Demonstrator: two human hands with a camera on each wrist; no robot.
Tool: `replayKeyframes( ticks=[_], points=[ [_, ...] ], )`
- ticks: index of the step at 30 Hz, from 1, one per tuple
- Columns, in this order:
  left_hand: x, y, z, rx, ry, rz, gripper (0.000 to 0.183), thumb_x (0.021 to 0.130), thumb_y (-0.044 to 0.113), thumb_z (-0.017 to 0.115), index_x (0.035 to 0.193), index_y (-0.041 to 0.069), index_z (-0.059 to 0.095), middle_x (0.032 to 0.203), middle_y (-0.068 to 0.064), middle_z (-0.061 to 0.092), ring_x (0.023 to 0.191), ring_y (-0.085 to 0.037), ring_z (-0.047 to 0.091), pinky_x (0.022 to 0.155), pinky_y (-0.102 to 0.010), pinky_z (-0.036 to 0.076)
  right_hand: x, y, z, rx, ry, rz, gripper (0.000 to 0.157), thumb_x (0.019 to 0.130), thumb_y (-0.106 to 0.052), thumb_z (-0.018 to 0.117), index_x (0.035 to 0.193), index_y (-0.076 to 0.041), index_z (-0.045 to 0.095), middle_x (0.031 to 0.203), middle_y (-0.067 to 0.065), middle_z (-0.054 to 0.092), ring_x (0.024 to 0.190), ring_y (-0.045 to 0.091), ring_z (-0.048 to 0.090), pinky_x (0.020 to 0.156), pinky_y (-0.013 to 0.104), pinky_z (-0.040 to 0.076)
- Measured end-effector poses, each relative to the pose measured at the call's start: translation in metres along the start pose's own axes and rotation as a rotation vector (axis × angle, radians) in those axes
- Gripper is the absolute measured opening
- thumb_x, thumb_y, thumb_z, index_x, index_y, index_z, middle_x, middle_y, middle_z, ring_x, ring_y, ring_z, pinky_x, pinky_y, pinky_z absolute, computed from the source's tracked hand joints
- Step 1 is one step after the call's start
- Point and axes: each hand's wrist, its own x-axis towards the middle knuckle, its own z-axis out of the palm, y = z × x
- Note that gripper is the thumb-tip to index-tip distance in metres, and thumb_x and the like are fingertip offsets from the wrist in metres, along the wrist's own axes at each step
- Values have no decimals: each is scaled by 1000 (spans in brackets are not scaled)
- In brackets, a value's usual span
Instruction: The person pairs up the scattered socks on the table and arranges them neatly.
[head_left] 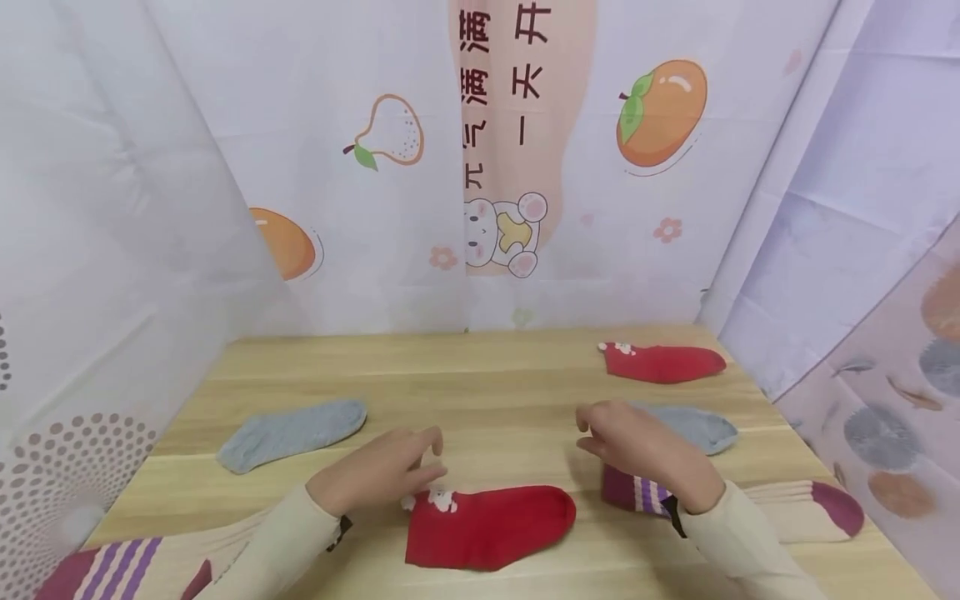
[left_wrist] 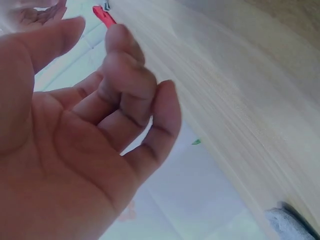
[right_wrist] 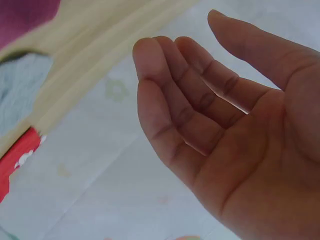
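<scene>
At the near edge, a cream striped sock runs partly under the left forearm. Close by, between the two arms, a red sock lies flat on the counter, its long axis running roughly left to right: the white-trimmed cuff points left, the rounded toe end right. The left hand is the nearer one, its thumb just beside the cuff in the head view; whether they touch cannot be told. Its grip is loose and holds nothing, fingers softly bent. The right hand hangs beyond the toe end and farther off, its grip likewise relaxed and unfilled, so the sock lies to its near left. Another cream sock passes beneath the right wrist. Farther out lie one grey sock beyond the left forearm and a second grey sock partly behind the right hand. Farthest, another red sock rests before a fruit-printed curtain.
</scene>
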Motion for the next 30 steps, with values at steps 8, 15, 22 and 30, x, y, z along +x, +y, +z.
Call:
replayKeyframes(
  ticks=[8,15,22,30],
  points=[
    [21,5,4,-9,39,52,19,102,30,57,110,14,58,64,8,50,55,-5,45,56,-24,45,-12,27,-10,28,66,71,15,84,-5,77,93,-4,65,78,-3,62,68,8,55,65,29,53],
    [60,22,-8,90,128,169,17,98,26,63,107,11,61,82,7,59,72,-6,54,67,-23,51,-15,56,-28,45,104,102,16,87,-6,74,98,0,65,76,-2,61,67,9,55,62,29,50],
    [103,42,-11,73,104,219,18,99,23,62,111,9,60,105,-2,64,94,-14,61,83,-30,53,-20,84,-40,38,168,175,10,89,-7,71,95,-2,64,79,-1,61,69,12,56,66,36,51],
    [138,52,-9,124,76,243,23,99,27,61,117,12,59,113,-4,63,100,-16,62,87,-30,53,-29,112,-39,25,204,207,7,90,-5,70,90,-5,62,78,-1,60,70,13,55,65,37,49]
  ],
)
